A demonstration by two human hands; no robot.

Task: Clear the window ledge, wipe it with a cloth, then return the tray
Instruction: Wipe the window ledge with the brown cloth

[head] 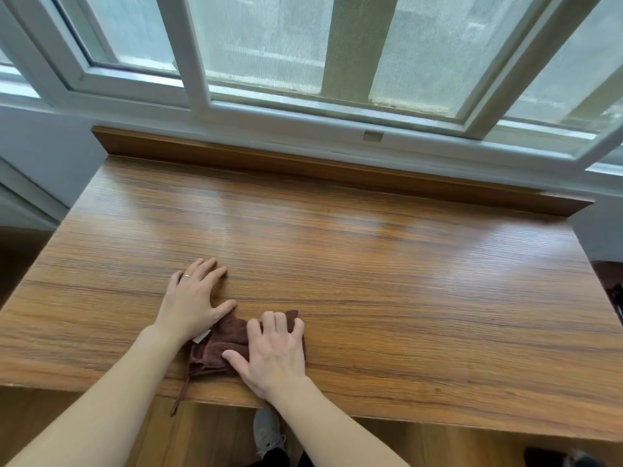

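A wide wooden window ledge (371, 251) fills the view below the window. A dark brown cloth (222, 345) lies bunched near the ledge's front edge, with a thin loop hanging over the edge. My right hand (274, 352) presses down on the cloth's right part, its fingers spread and slightly bent. Just left of the cloth, my left hand (194, 298) rests flat on the bare wood, its thumb touching the cloth's upper edge. No tray is in view.
A raised wooden strip (303, 163) runs along the back of the ledge under the white window frame (303, 119). White walls stand at both ends. My shoe (268, 429) shows on the floor below the front edge.
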